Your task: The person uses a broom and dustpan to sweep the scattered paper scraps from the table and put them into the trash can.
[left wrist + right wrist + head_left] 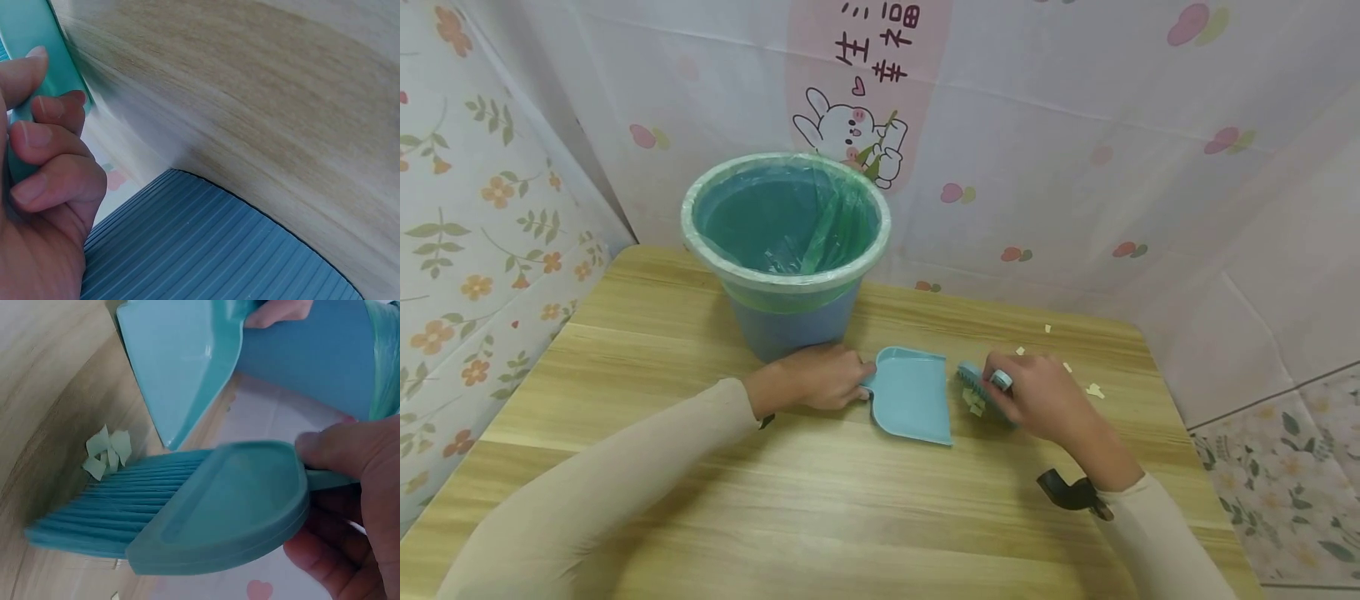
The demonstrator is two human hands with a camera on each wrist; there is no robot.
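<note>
My left hand [829, 377] grips the short handle of a light blue dustpan [912, 395], which lies on the table with its open edge facing right. In the left wrist view the fingers [59, 159] curl round that handle. My right hand [1037, 393] holds a small blue hand brush [231, 506] by its handle, thumb along the top. The bristles [119, 506] reach down beside a little heap of pale paper scraps [107, 450]. This heap lies between the brush and the dustpan's front edge.
A blue bin [797, 312] lined with a green plastic bag stands behind my left hand. Several more paper scraps [1095, 390] are scattered beyond and right of the brush. A printed cloth [1045, 167] hangs along the back of the wooden table [820, 517].
</note>
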